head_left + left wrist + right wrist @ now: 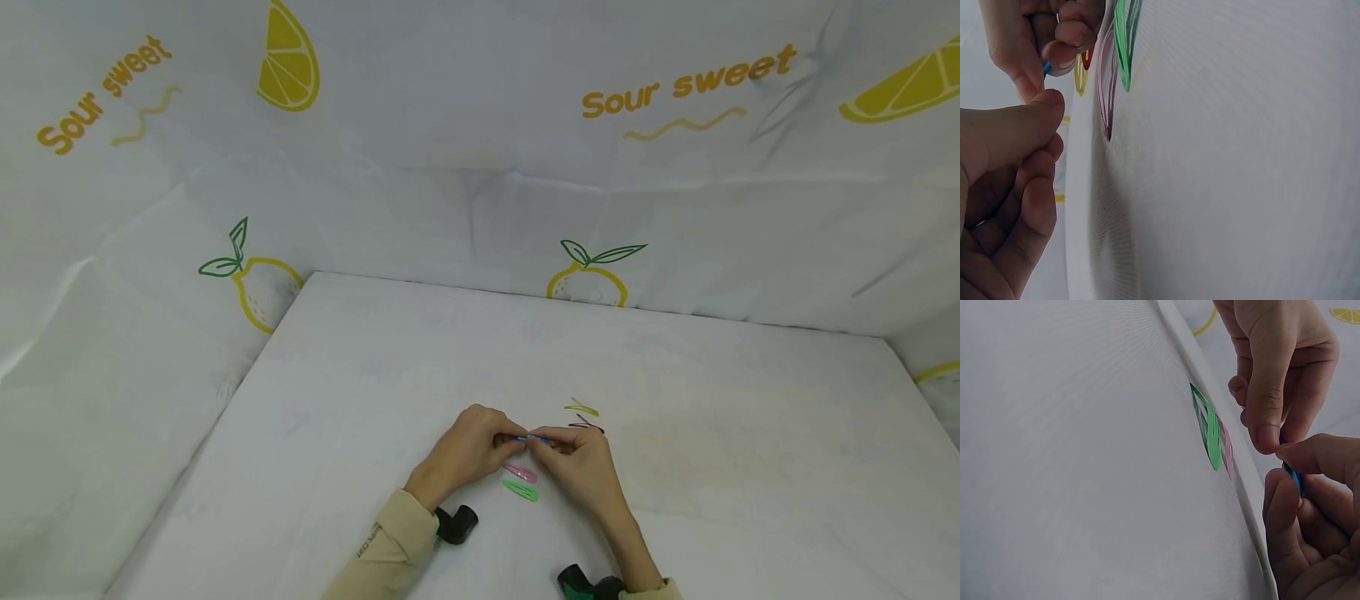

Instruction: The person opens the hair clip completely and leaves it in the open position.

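Both hands meet over the table around a blue snap hair clip. My left hand pinches one end between thumb and index finger. From the other side my right hand pinches the clip too, and the fingers hide much of it. Just below the hands lie a pink hair clip and a green hair clip, both closed. Beyond the right hand are a dark red hair clip and a yellow hair clip, each with its prongs spread apart.
The white table reaches well past the hands on each side. Behind it hangs a white sheet with lemon prints. Black wrist devices, one at the left wrist and one at the right, sit close above the table.
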The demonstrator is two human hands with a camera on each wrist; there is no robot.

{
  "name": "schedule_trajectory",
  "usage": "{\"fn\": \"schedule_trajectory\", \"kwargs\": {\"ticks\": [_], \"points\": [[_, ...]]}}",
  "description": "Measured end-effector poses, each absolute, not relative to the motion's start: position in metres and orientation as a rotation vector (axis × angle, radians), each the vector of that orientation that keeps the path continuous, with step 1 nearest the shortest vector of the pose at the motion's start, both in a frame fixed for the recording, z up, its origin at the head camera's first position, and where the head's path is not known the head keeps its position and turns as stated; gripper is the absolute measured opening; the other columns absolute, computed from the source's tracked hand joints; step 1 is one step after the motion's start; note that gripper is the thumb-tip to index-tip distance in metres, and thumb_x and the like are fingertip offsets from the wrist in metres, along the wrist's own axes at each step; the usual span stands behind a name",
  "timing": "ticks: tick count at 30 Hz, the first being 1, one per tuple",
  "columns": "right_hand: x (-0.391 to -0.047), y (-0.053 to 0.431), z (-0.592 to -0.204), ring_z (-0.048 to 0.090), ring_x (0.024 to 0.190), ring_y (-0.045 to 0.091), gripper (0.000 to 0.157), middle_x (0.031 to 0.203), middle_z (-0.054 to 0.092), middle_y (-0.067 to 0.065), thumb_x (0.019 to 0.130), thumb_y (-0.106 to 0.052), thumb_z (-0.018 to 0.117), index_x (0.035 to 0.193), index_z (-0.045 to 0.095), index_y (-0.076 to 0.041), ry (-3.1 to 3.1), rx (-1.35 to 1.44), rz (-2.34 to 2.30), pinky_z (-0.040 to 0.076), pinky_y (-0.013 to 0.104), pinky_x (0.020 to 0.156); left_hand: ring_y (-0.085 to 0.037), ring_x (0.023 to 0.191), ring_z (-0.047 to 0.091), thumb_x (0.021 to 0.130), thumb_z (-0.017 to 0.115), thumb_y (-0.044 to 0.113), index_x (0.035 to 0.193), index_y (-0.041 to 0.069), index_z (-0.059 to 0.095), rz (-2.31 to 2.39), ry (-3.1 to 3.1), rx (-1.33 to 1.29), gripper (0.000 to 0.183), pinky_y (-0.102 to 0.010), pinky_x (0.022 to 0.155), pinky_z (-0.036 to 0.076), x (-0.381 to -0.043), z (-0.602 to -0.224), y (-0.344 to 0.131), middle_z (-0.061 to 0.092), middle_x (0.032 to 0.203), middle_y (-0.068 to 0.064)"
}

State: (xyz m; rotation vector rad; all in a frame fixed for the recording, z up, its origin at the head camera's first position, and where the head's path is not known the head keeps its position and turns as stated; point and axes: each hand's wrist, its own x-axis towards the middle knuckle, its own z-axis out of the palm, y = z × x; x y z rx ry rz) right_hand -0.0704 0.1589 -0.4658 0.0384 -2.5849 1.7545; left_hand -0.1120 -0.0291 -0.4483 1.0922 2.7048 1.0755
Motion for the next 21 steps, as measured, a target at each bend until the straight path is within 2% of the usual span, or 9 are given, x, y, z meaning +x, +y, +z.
{"fn": "schedule_trajectory", "kwargs": {"ticks": [12, 21], "points": [[-0.0702, 0.1579, -0.4635, 0.052, 0.051, 0.001, 0.006, 0.064, 0.072, 0.008, 0.087, -0.006, 0.079, 0.091, 0.083, -0.005, -2.585, 0.022, 1.779, 0.037, 0.016, 0.05, 0.005, 0.059, 0.04, 0.089, 0.078, 0.01, 0.103, 0.005, 0.082, 1.052, 2.714, 1.106, 0.015, -0.011, 0.052, 0.029, -0.1129, -0.4481, -0.0298, 0.08, 0.087, -0.006], [-0.0707, 0.1575, -0.4646, 0.057, 0.05, 0.003, 0.006, 0.061, 0.072, 0.008, 0.087, -0.004, 0.078, 0.09, 0.082, -0.002, -2.572, 0.016, 1.777, 0.04, 0.016, 0.05, 0.005, 0.06, 0.039, 0.091, 0.077, 0.011, 0.104, 0.004, 0.081, 1.03, 2.721, 1.097, 0.016, -0.011, 0.053, 0.029, -0.1118, -0.449, -0.0283, 0.08, 0.086, -0.006]]}}
